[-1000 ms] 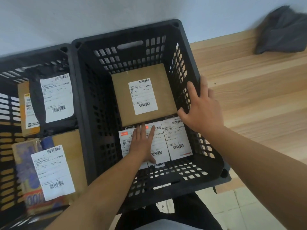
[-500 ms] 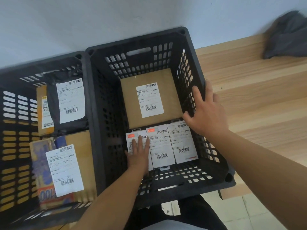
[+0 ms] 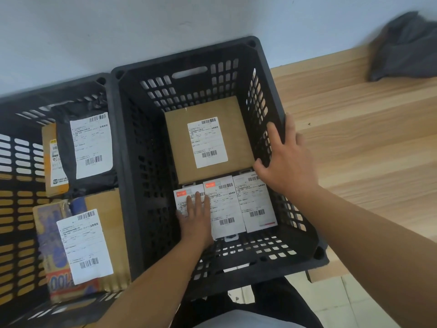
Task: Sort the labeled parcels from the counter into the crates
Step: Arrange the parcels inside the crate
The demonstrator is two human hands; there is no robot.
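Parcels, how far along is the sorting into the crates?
Done: labelled parcels lie in the left crate and right crate. In hand: left hand presses a small parcel in the right crate; right hand rests on its wall. Left: no parcel shows on the visible counter.

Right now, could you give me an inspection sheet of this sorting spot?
Surface: wooden counter, light grain.
Job's things: right crate holds a brown box and three white parcels; left crate holds more labeled parcels.
Clutter: dark grey cloth, far right.
Hands: left hand flat on the leftmost white parcel; right hand rests on the right crate's wall.
Cables: nothing seen.
Surroundings: pale wall behind, tiled floor below.
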